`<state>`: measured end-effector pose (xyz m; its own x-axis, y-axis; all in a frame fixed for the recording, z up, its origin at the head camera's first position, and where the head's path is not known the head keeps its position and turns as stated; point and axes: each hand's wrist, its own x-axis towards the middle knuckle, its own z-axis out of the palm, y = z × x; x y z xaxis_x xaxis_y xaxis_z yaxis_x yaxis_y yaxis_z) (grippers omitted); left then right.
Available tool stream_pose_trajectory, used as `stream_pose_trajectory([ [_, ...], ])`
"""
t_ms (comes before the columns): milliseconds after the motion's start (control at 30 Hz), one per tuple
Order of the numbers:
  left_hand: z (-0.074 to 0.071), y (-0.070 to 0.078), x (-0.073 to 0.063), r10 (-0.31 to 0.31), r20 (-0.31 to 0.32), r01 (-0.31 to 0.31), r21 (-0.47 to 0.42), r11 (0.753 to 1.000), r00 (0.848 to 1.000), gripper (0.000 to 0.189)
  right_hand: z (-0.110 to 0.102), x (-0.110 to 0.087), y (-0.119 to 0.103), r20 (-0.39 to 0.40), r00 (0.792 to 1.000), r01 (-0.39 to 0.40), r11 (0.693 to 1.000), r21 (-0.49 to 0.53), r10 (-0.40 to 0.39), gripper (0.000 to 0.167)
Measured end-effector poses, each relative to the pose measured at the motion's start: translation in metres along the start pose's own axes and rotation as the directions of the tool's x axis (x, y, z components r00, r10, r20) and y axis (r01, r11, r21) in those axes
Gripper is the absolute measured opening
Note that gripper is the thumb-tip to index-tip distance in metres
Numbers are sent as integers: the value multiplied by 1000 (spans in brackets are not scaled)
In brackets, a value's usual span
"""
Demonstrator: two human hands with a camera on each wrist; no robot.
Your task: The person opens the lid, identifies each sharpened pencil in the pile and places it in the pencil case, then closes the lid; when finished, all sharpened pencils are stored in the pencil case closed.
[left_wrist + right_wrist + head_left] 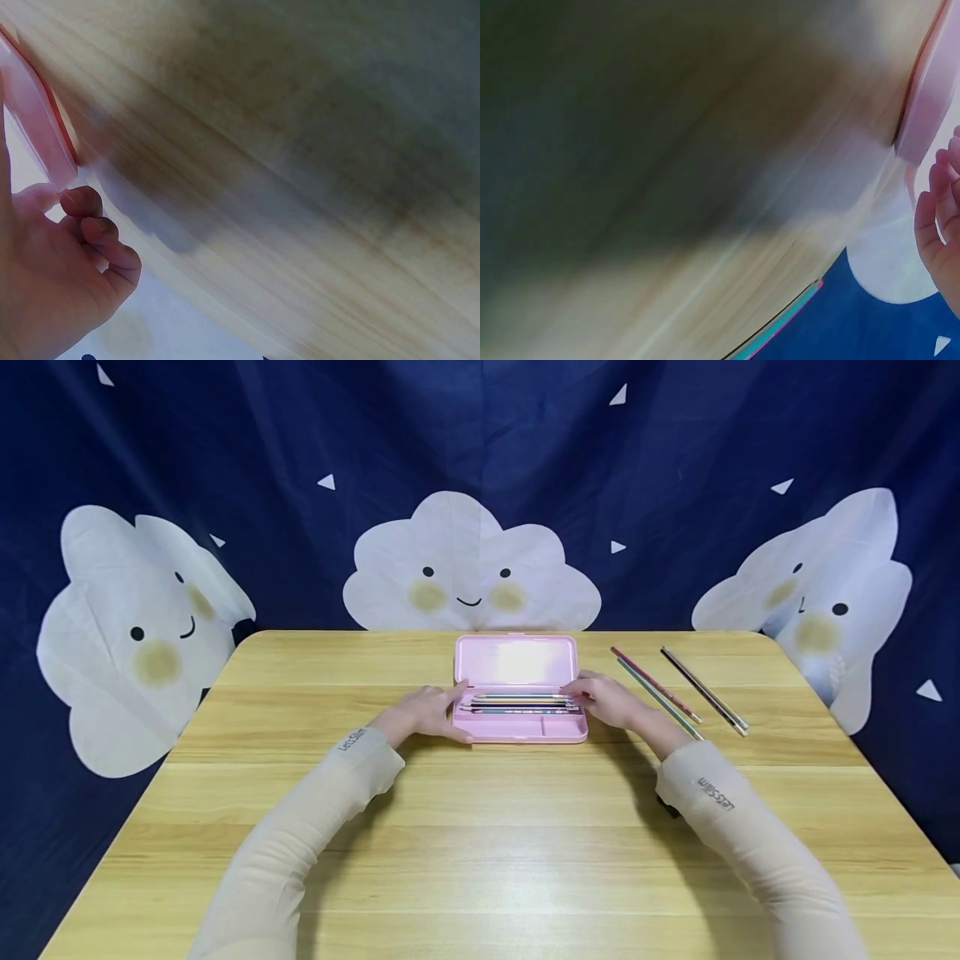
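A pink pencil case (495, 728) lies with its lid (480, 660) raised at the back of the table. Several pencils (517, 704) lie side by side in its long rear compartment. My left hand (423, 712) grips the case's left end, its thumb at the front corner and index finger farther back. The other fingers (101, 229) curl beside the case in the left wrist view. At the right end, my right hand (611, 700) pinches the end of the rearmost pencil; the thumb is mostly hidden. The right wrist view shows only fingers (930, 225) next to the case.
Right of the case, a red pencil (660, 687) and a green pencil (660, 697) lie on the wooden table (480, 843). Dark pencils (703, 690) lie farther right. Behind the table hangs a dark blue curtain (292, 427) with white clouds.
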<state>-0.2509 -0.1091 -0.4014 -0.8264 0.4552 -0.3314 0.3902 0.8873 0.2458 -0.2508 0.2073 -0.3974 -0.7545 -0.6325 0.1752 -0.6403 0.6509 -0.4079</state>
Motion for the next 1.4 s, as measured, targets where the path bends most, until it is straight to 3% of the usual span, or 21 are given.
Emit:
stream_pose_trajectory([
  [633,0,0,-1,8,-3,-8,-9,1000,1000,110,-26,-46,41,-92,990,-108,994,4,108,21],
  [967,1,-1,-1,14,-21,-14,-2,1000,1000,109,-45,-73,66,-144,976,-173,984,-51,164,21],
  [1400,0,-1,-1,-1,-3,1,-14,1000,1000,109,-58,-108,95,-192,934,-318,945,-70,300,20],
])
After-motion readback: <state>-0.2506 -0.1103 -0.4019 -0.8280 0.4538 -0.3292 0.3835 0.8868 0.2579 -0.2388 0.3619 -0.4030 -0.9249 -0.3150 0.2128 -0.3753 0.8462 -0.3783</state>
